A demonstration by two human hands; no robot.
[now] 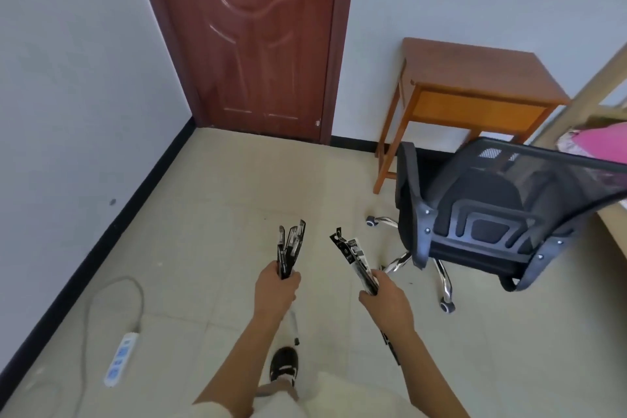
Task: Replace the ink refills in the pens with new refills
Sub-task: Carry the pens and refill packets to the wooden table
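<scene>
The left hand (274,292) curls its fingers round a fanned bundle of slim black pens (290,249). The right hand (386,300) has its fingers clamped on flat, glossy black refill packets (354,260).

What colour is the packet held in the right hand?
Mostly black with white print, seen in the head view: the packet gripped by the right hand.

A plain home room: wooden door (258,41), small desk (475,78), mesh office chair (492,214), tiled floor (220,197).

Reddish-brown door (258,41), black chair (492,220)
</scene>
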